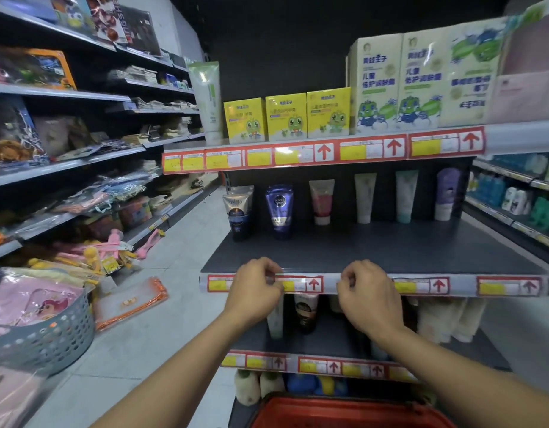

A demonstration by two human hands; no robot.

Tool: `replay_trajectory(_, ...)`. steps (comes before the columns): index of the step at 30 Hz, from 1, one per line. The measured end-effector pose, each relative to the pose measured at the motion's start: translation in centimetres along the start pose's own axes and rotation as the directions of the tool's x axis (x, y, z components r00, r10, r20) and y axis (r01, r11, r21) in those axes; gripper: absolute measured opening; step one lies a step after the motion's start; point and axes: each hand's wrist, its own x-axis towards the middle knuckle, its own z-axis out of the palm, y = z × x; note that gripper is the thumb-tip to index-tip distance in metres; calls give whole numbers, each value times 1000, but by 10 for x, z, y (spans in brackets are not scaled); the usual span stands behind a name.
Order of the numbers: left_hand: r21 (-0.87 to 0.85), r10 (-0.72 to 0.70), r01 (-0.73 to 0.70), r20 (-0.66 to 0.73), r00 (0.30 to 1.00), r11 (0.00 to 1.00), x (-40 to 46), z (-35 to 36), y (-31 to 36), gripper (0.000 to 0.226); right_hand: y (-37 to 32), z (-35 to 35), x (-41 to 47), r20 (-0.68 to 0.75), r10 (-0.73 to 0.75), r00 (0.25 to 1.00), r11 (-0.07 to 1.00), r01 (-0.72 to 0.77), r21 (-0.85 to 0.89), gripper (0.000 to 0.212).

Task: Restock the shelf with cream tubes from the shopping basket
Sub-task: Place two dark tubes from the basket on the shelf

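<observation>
My left hand (pixel 257 285) and right hand (pixel 364 291) both rest with curled fingers on the front rail of the shelf (pixel 375 251); whether they pinch a label there, I cannot tell. Six tubes (pixel 278 211) stand in a row at the back of that shelf. The red basket (pixel 344 412) sits below it, cut off, contents hidden.

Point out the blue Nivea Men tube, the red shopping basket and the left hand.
blue Nivea Men tube (pixel 279 211): head view, on the middle of its printed front.
red shopping basket (pixel 344 407): head view, on its near upper rim.
left hand (pixel 254 288): head view, on the back of the hand.
</observation>
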Motion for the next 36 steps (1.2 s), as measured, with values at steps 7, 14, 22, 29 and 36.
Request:
replay_trajectory(7,-28,28,-25,127,992,999,-50,61,19,17,43,-11,-60,141,31,990,997,-21,-69,9)
replay_trajectory(14,11,14,-18,255,967,1000,-85,115,9,21,87,-3,-107,246,80,966,989,-46,-143,10)
replay_trajectory(22,81,-118,92,417,901,992,-126,174,-32,15,132,28,-162,438,244,865,963,-165,-211,15)
replay_trajectory(29,177,-309,255,608,731,951,-164,225,-93,16,173,59,-207,671,449,590,894,-283,-348,30)
replay_trajectory(36,267,-429,356,734,527,895,-207,298,-183,15,207,107,-258,816,487,311,860,-336,-385,31)
